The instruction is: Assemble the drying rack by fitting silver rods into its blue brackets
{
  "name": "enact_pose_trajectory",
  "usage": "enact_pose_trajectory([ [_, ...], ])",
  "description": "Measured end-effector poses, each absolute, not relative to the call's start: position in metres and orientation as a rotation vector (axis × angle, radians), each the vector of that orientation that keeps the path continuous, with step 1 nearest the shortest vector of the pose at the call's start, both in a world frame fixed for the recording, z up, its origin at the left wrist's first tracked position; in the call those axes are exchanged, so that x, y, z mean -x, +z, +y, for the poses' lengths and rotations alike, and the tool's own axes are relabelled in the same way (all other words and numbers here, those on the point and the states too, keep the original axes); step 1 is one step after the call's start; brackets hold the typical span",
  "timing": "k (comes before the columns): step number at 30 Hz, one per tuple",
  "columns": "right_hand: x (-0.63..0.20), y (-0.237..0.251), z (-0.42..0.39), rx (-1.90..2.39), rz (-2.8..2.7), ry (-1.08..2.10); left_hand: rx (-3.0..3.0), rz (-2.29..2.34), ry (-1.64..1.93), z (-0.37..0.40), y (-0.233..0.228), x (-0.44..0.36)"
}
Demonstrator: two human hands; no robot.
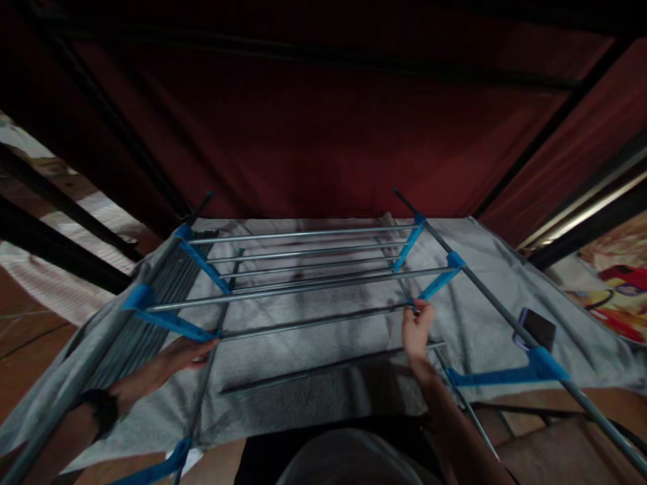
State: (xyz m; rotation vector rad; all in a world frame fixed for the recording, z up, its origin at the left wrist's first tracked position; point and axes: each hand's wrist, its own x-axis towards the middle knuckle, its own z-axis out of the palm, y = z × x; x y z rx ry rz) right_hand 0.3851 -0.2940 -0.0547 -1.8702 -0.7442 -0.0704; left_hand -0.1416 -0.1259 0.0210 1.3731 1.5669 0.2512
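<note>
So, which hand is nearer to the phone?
Right. The right hand is left of the phone, at one end of a bar; the left hand is farther left, at the opposite end.

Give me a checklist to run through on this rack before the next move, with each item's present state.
1. Left hand at the left end of the rod between the hands: ok.
2. Right hand at that rod's right end: ok.
3. Rod fully seated at both ends: cannot tell; the fingers partly hide the joints.
4. Next rung up reaching the blue connectors on both sides: ok.
5. Nearest loose rod fitted at its left end: not ok; that end lies free over the cloth.
6. Phone well away from the rack: not ok; it lies right by the right-hand tube.
</note>
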Motion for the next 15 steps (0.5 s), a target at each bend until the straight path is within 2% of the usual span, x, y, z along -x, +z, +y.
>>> enact_pose_trajectory([
  [4, -0.445, -0.056, -0.295, 1.932, -0.621, -0.13, -1.29, 1.503, 0.296, -0.141, 0.05, 0.127],
  [8, -0.471, -0.062, -0.292, 1.89, -0.534, 0.162, -1.292, 1.512, 0.288, -0.15, 0.068, 0.115],
  [11, -0.472, -0.069, -0.287, 1.877, -0.605, 0.406, -1.283, 1.54, 0.303, -0.147, 0.06, 0.117],
  [15, -0.466, -0.076, -0.283, 1.924, -0.686, 0.304, -1.298, 1.482, 0.335, -0.14, 0.039, 0.128],
])
